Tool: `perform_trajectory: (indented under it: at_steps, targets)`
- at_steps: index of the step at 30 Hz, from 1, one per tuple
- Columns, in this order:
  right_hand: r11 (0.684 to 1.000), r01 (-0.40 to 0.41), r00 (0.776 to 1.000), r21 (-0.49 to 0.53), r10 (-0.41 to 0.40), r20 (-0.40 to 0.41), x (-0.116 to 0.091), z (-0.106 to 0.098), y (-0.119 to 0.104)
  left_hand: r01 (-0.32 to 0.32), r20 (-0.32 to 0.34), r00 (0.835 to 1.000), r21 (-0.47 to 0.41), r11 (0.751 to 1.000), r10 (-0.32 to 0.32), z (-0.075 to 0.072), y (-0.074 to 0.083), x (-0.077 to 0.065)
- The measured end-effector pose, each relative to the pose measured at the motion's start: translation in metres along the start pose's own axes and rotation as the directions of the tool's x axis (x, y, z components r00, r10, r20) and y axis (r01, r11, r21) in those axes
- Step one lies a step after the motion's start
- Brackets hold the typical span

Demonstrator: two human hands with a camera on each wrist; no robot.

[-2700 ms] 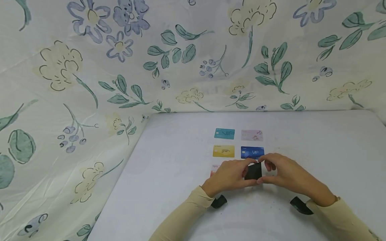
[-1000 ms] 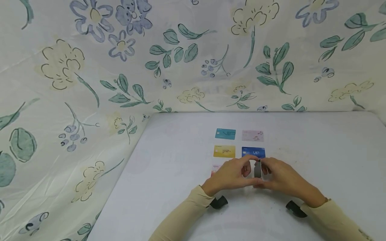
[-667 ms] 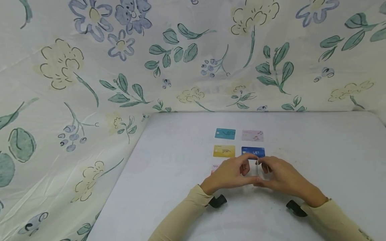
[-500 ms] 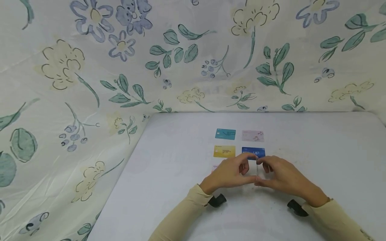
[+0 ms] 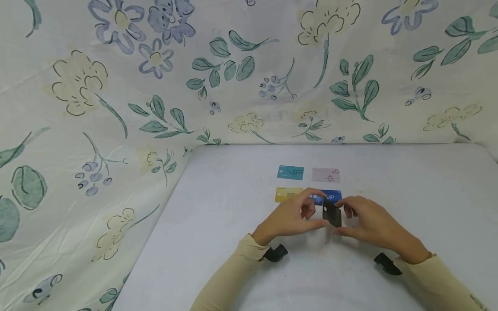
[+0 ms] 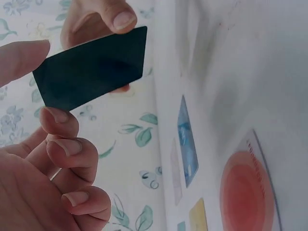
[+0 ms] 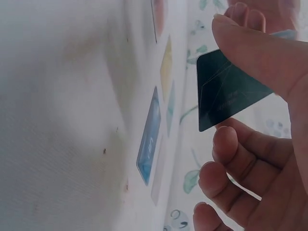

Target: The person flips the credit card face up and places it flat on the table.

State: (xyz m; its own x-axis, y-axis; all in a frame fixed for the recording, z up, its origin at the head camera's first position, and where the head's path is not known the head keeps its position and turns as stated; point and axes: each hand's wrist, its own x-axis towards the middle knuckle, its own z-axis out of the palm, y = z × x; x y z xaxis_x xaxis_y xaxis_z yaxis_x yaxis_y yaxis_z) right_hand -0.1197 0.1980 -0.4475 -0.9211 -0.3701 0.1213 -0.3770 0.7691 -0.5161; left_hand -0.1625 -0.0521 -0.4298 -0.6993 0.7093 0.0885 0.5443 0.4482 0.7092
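Note:
Between both hands a black card (image 5: 332, 214) is held up on edge over the table, its face turned toward the head camera with a small light chip mark. My left hand (image 5: 287, 218) pinches its left end at opposite corners between thumb and index finger, plain in the left wrist view on the dark card (image 6: 91, 71). At the other end, my right hand (image 5: 367, 221) pinches with thumb and fingertip; in the right wrist view the thumb overlaps the card (image 7: 224, 98). The other fingers of both hands are curled loosely inward.
On the white table (image 5: 218, 207) lie a teal card (image 5: 290, 172), a pale pink card (image 5: 325, 175), a yellow card (image 5: 285, 194) and a blue VIP card (image 5: 335, 195). A card with a red round print (image 6: 245, 192) is hidden behind my left hand in the head view. Floral cloth (image 5: 249, 99) hangs behind.
The card has turned from edge-on to showing its black face. My left hand has moved slightly up and left, and my right hand a little to the right, with the card between them.

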Motion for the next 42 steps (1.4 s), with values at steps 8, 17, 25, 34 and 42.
perform_trajectory:
  at_steps: [8,17,25,34,42]
  targets:
    - [1.0,0.018,1.0,-0.012,-0.018,-0.013,-0.0013,-0.0041,0.0027,0.045,0.024,0.999,0.061,0.997,-0.047,-0.0049,-0.0025,-0.0002]
    - [0.999,0.029,1.0,-0.04,-0.029,-0.012,-0.0022,-0.005,0.0051,0.058,0.049,0.997,0.163,0.985,-0.067,-0.007,-0.0023,0.0004]
    - [0.999,0.014,1.0,-0.044,-0.013,0.009,-0.0011,-0.0054,0.0054,0.093,0.068,0.991,0.267,0.959,-0.115,-0.0066,-0.0017,0.0002]
    - [0.998,0.017,1.0,-0.055,-0.017,0.012,-0.0007,-0.0038,0.0056,0.099,0.073,0.989,0.319,0.943,-0.129,-0.0044,-0.0051,-0.0007]
    - [0.998,0.011,0.999,-0.054,-0.009,0.031,-0.0002,-0.0009,0.0065,0.101,0.093,0.985,0.355,0.93,-0.142,-0.0036,-0.0065,-0.0016]
